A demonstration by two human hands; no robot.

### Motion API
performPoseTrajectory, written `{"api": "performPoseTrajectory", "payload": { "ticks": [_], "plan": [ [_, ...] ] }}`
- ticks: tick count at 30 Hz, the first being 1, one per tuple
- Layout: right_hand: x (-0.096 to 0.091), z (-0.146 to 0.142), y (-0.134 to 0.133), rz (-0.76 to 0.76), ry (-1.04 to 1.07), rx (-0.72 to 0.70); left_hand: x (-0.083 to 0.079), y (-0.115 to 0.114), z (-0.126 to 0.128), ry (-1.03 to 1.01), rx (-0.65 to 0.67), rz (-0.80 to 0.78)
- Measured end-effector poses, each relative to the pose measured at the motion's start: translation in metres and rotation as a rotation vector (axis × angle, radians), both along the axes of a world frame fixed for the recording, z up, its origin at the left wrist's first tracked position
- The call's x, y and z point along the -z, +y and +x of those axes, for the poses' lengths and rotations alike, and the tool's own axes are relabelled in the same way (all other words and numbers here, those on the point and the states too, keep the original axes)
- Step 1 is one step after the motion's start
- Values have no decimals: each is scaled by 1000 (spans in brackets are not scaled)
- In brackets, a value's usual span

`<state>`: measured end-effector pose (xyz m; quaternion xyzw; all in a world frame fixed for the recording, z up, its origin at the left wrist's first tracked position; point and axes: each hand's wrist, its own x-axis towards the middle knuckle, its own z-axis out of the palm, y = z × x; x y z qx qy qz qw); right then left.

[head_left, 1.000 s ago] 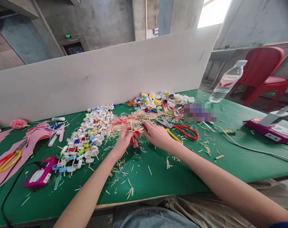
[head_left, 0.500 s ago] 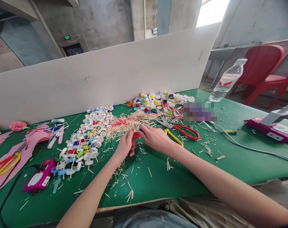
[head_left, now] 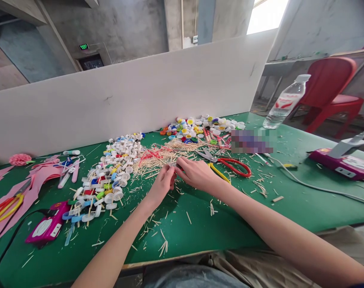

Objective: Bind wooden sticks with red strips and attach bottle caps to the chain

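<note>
My left hand and my right hand meet over the green table, fingertips pinched together. Between them a small pale bit peeks out at the top; the rest of what they hold is hidden by the fingers. Just beyond lies a heap of thin wooden sticks with red plastic wrappers on it. To the left spreads a pile of bottle caps, several with sticks through them. Near my right wrist are red-handled scissors and a yellow-handled tool.
Loose caps lie at the back by a white partition. A water bottle stands at the right, near a purple power strip with a cable. Another power strip, scissors and pink paper are at left.
A small red piece that showed between my hands is now out of sight behind the fingers. My left hand's lower fingers have curled in, and the hands are closer together.
</note>
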<state>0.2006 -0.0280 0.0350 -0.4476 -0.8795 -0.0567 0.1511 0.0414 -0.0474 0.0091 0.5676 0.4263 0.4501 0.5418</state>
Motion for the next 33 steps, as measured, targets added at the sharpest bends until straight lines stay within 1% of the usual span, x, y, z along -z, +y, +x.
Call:
{"api": "performPoseTrajectory", "payload": {
  "ticks": [3,6,10,13,17,20,22,25,28,31,33],
  "plan": [
    [1,0,1,8,-66,3,1,0,4,60,-9,96],
    [2,-5,-1,47,-136,75,3,3,5,128,-63,153],
    [6,-15,-9,102,-172,213,3,5,1,201,-98,163],
    [12,-22,-13,130,-177,277,4,3,1,271,-122,150],
    [15,-25,-11,100,-155,386,7,1,7,304,-212,177],
    [12,-22,-8,84,-136,416,9,2,9,307,-261,187],
    [9,-17,-5,77,-127,421,9,4,7,294,-253,159],
    [5,-11,-3,61,-116,398,9,6,3,230,-195,93],
    [5,-7,-1,27,-117,297,9,7,3,177,-149,56],
    [7,-6,0,-12,-133,156,10,7,5,154,-126,60],
    [8,-6,1,-27,-138,95,12,7,6,155,-117,73]
  ]
}}
